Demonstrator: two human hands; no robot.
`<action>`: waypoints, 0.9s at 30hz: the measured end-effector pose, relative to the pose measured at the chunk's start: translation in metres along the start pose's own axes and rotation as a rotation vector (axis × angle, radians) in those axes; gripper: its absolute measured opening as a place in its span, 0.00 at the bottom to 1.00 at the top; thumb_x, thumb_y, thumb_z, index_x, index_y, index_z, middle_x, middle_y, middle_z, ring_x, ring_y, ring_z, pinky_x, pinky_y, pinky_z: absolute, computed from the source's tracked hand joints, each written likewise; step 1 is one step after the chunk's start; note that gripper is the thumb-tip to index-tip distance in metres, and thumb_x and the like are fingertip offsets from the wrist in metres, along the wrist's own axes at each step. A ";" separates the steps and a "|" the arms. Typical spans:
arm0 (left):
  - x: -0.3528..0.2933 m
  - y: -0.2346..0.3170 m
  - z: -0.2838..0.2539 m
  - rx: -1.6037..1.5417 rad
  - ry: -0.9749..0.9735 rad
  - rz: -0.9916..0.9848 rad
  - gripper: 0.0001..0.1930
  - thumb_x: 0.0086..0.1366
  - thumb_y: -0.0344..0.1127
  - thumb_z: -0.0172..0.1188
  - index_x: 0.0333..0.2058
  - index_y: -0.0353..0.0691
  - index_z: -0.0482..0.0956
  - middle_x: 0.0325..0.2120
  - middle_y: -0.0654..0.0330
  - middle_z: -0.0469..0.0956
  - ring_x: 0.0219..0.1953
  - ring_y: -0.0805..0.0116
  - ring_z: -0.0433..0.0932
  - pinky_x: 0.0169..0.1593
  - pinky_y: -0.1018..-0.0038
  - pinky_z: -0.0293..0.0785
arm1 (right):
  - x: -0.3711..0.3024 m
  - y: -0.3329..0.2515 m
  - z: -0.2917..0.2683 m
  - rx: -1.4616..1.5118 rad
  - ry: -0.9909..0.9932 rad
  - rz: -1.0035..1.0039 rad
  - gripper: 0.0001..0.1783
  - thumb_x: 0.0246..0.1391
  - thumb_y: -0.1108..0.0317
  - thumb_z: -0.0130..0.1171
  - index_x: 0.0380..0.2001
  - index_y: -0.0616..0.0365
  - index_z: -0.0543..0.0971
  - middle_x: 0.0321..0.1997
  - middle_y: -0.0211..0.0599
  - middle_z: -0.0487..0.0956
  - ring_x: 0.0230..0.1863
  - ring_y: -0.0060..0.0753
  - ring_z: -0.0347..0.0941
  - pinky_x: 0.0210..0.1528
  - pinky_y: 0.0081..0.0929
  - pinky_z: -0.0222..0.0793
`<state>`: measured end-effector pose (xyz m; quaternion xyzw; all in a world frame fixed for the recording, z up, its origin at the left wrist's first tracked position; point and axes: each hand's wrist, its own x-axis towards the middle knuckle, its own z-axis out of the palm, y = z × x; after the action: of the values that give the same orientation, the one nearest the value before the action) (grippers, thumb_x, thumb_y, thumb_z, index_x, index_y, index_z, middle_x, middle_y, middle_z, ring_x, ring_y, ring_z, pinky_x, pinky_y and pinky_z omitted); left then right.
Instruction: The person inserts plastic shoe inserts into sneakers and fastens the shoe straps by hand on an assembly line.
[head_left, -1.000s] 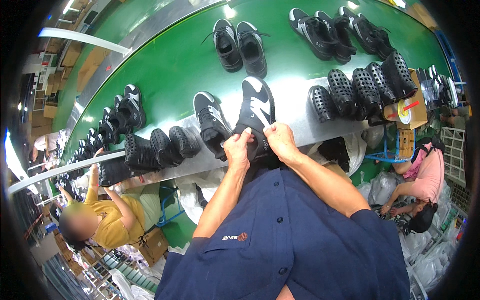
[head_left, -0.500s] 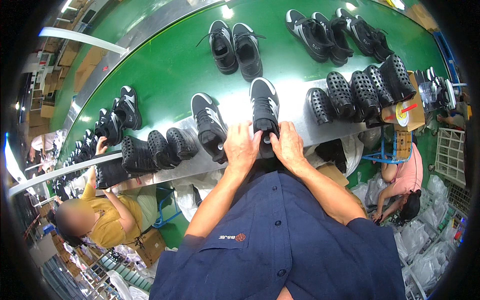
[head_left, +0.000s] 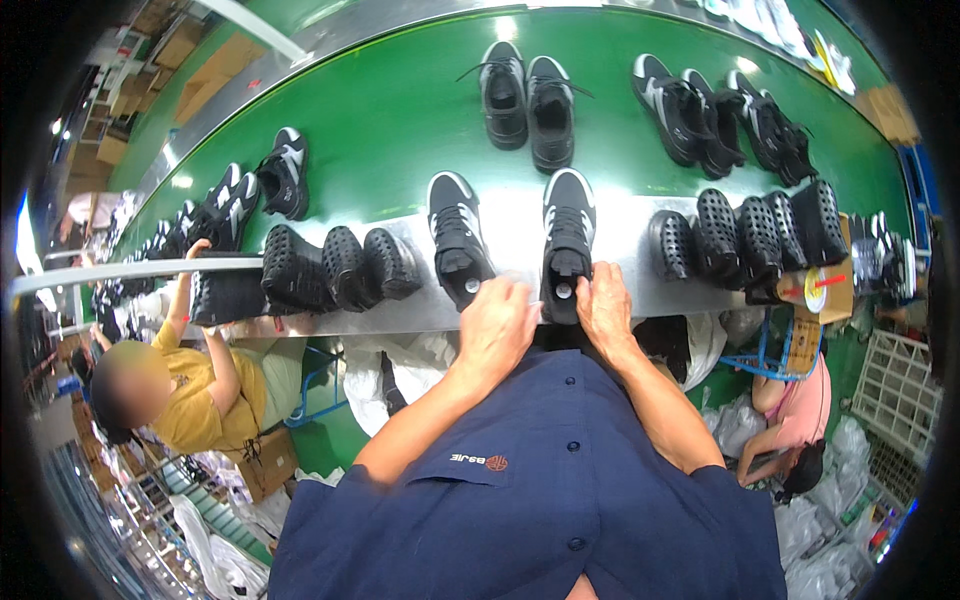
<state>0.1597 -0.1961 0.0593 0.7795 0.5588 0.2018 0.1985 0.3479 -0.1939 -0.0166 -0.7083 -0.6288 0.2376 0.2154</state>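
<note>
Two black sneakers with white-edged toes stand on the metal strip before me, toes pointing away. My right hand (head_left: 608,312) grips the right sneaker (head_left: 568,225) by the right side of its heel collar. My left hand (head_left: 500,325) is beside the heel of the left sneaker (head_left: 456,230). Its fingers are curled and smeared by motion, so I cannot make out whether they hold anything. A round white sticker shows inside each shoe.
Black perforated boot-shaped pieces stand left (head_left: 343,265) and right (head_left: 715,225) of the sneakers. More black sneakers (head_left: 552,115) sit on the green conveyor belt (head_left: 390,130). A co-worker in a yellow shirt (head_left: 205,395) works at left; a person in pink (head_left: 800,405) bends at right.
My left hand has left the right sneaker and moved left toward the other one. My right hand stays at the right sneaker's heel. The whole view has shifted, so things appear further right.
</note>
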 end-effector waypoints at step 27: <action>-0.060 -0.085 0.043 -0.117 0.265 -0.100 0.05 0.59 0.27 0.60 0.31 0.34 0.74 0.27 0.50 0.73 0.34 0.50 0.74 0.41 0.59 0.74 | 0.078 -0.120 0.053 -0.062 -0.105 -1.089 0.08 0.46 0.68 0.67 0.24 0.51 0.75 0.27 0.34 0.71 0.31 0.40 0.71 0.31 0.36 0.69</action>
<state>0.0980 -0.2314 -0.0273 0.7043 0.6054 0.3252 0.1780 0.2285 -0.1019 0.0087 -0.2737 -0.9212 0.1079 0.2545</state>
